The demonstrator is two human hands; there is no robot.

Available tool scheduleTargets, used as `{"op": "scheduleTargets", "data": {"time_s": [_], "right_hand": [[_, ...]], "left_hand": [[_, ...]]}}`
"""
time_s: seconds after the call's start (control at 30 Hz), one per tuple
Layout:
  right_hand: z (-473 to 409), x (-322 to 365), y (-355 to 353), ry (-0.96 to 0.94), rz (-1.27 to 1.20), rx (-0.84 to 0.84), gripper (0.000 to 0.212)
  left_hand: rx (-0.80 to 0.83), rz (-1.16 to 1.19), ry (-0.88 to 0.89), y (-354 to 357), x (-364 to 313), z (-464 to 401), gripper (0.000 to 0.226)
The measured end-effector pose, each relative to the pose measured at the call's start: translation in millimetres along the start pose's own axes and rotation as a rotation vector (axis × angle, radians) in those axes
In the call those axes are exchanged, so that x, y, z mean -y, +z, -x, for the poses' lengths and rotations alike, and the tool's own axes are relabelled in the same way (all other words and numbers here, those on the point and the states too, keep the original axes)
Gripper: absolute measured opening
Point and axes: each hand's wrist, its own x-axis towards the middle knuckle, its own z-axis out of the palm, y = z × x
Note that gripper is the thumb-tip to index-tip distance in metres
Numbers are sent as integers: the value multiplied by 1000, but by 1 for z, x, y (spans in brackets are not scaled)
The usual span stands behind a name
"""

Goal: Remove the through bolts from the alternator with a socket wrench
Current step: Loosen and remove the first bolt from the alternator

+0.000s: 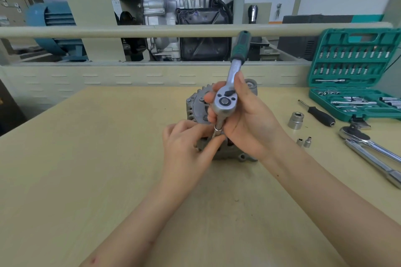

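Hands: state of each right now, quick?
Left hand: pinching the socket under the ratchet head.
Right hand: gripping the ratchet wrench at its head.

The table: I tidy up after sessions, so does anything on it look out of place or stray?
Yes. Three sockets, a large socket and two small sockets, stand loose on the table, outside the open green tool case, beside a black-handled driver.
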Motion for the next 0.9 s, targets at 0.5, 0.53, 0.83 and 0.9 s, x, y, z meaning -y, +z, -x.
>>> {"op": "scheduleTargets", "data": {"time_s": [0.5,0.53,0.83,0.9], "right_hand": [[0,4,2,18,15,-32,31],[1,2,3,6,1,-15,30],[2,-2,7,-64,-89,-48,28],[1,-2,6,-60,-42,-59,31]], "left_hand": [[-10,-6,62,2,1,1,25],[-18,-17,42,2,1,0,28],[-2,-32,11,0,-1,0,29],[58,-36,2,0,0,0,28]]}}
